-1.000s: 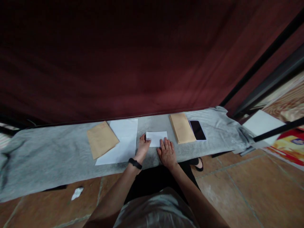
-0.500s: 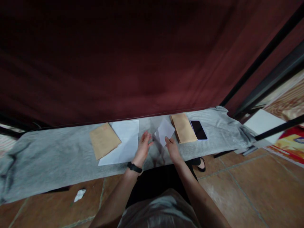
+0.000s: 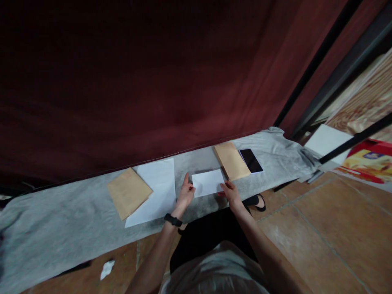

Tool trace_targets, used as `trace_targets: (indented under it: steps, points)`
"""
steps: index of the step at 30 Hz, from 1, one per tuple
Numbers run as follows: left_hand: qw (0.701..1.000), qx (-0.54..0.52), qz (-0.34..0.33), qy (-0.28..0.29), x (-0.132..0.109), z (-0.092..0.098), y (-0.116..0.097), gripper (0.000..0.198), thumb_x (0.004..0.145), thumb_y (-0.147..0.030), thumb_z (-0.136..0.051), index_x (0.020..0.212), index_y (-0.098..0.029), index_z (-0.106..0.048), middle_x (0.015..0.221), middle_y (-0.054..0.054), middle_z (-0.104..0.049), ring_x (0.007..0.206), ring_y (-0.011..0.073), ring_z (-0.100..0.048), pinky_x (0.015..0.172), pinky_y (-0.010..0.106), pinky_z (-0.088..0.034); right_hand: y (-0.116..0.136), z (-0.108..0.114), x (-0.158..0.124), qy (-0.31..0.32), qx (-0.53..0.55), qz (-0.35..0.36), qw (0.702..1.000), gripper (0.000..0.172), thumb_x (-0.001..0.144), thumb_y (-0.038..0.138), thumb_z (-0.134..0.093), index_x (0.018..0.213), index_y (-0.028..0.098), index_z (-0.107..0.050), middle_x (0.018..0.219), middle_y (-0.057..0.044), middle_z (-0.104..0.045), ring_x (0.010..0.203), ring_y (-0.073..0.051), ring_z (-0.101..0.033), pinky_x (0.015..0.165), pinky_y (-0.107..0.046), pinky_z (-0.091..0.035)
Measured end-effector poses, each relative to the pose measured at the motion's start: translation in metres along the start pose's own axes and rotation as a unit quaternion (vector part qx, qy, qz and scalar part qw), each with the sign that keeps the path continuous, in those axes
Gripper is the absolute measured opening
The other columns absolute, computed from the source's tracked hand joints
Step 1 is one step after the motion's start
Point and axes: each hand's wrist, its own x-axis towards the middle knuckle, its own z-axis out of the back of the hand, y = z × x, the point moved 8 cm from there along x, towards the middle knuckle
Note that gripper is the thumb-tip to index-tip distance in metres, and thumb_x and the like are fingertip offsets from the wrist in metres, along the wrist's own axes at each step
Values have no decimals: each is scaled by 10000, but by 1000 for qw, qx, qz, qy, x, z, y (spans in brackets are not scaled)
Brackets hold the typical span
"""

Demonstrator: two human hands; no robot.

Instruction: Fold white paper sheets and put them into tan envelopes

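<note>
Between my hands is a small white sheet of paper [image 3: 208,182], its long side running left to right. My left hand [image 3: 185,193], with a dark band on the wrist, pinches its left edge while the index finger points away. At the lower right corner, my right hand [image 3: 230,193] grips the sheet between thumb and fingers. Just beyond my right hand lies a stack of brown envelopes [image 3: 232,160]. Left of my left hand, a larger white paper [image 3: 162,183] lies flat, partly covered by another brown envelope [image 3: 128,192].
A grey cloth [image 3: 70,220] covers the long narrow bench. A phone [image 3: 251,160] with a dark screen lies right of the envelope stack. Behind the bench hangs a dark red curtain [image 3: 171,90]. A crumpled white tissue [image 3: 107,269] is on the tiled floor.
My left hand has closed on the left edge of the small sheet, which was held by my right hand alone. The sheet has turned from a diamond angle to lie lengthwise. The view has tilted.
</note>
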Motion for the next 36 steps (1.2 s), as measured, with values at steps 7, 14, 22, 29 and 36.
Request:
trace_targets:
  steps: [7,14,22,29,36]
  points:
    - [995,94,-11,24,-9,-16,4,790,828,-116,-515,1569,-107,-245,753,10,-637,700,195,-633,741,352,-530,10,17,-12,-34,-221,47,973,233,920,272,-581,1111,170,-666,861,-95,-722,839,-264,-687,824,-383,-496]
    - [991,129,-42,-14,-12,-16,-4,725,822,-105,-520,1528,-162,-363,939,73,-667,867,225,-662,846,387,-549,44,-16,-29,-22,-507,264,820,400,976,165,-422,1348,129,-566,1340,-185,-604,1210,-282,-567,1028,-420,-444]
    - [959,264,-91,-57,-35,-14,-28,549,919,-141,-452,1462,-214,-470,1341,138,-580,1198,271,-599,1031,424,-499,12,-45,-41,13,-506,300,808,511,1032,368,-409,1491,147,-447,1557,-147,-430,1443,-293,-382,1172,-486,-301]
    - [908,349,-223,59,-64,-73,-45,554,1023,-376,-394,1515,-120,-392,1576,163,-394,1495,289,-300,1216,496,-279,9,-46,-43,24,-523,300,797,527,1031,296,-398,1538,151,-378,1598,-144,-351,1485,-297,-312,1194,-499,-249]
    - [898,402,-176,35,-71,-61,-26,625,1029,-384,-345,1569,-83,-262,1606,184,-319,1517,282,-243,1220,504,-261,8,-32,-44,10,-521,284,805,542,1035,318,-379,1549,148,-353,1582,-134,-383,1462,-279,-360,1196,-478,-256]
